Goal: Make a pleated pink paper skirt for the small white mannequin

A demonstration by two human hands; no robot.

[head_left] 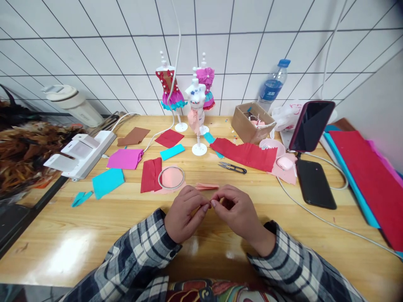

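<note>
- Left hand (188, 214) and right hand (238, 210), thumbs closed on forefingers, nearly meet; any catch too small to tell
- Folded pink fabric (207, 186) lies left of the thread snips (238, 169)
- I'd keep both pinches light

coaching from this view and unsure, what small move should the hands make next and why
Perhaps ease the left hand slightly from the right hand: their fingertips nearly meet, so anything between them is too small to make out, while the folded pale pink paper-like strip lies just beyond.
</note>
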